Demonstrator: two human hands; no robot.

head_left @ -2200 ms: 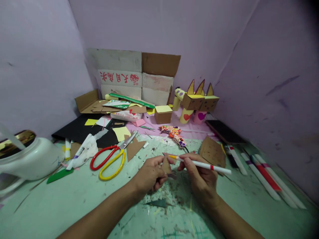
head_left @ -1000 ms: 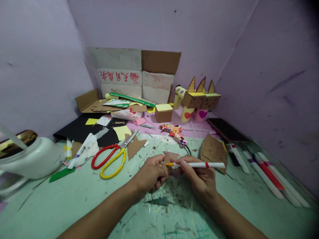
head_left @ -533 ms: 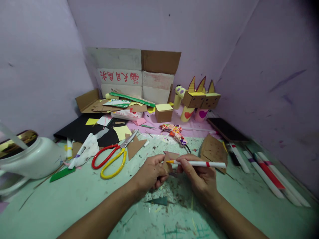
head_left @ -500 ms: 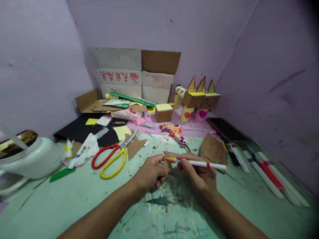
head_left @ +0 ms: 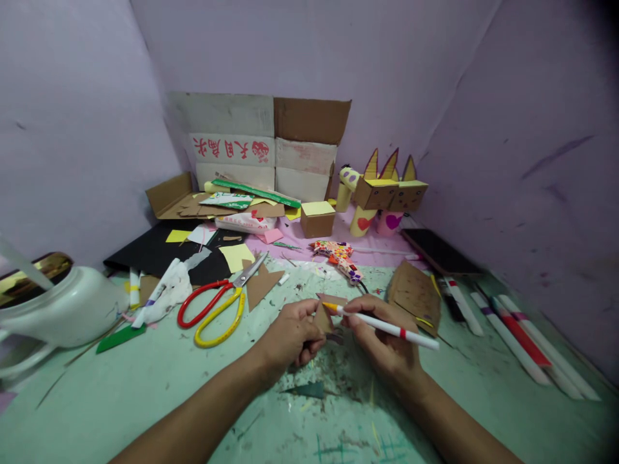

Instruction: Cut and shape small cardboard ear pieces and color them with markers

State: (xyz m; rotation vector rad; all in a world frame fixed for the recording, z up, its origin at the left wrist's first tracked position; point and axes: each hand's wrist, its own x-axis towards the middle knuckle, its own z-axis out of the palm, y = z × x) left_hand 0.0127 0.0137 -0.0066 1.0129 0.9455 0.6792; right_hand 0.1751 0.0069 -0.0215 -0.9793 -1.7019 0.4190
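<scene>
Between the fingers of my left hand [head_left: 300, 334] is a small triangular piece of cardboard [head_left: 323, 318], pinched near the middle of the table. My right hand [head_left: 387, 335] grips a white marker [head_left: 380, 324] with a red band and an orange-yellow tip end. That tip touches or nearly touches the upper part of the cardboard piece; I cannot tell which. To the left of my left hand lie scissors [head_left: 222, 303] with one red and one yellow handle. A dark pointed scrap [head_left: 309, 390] rests below my hands.
Behind stand a small cardboard box [head_left: 318, 222] and cardboard figures [head_left: 380, 193] with pointed ears. A glue gun [head_left: 341, 256] in flowered wrapping lies ahead. Markers [head_left: 512, 338] and a cardboard piece [head_left: 411, 299] are on the right. A white pot [head_left: 72, 306] is at the far left.
The marker's back end has tilted downward in my right hand, its tip moving slightly up along the cardboard. My left hand has stayed nearly still.
</scene>
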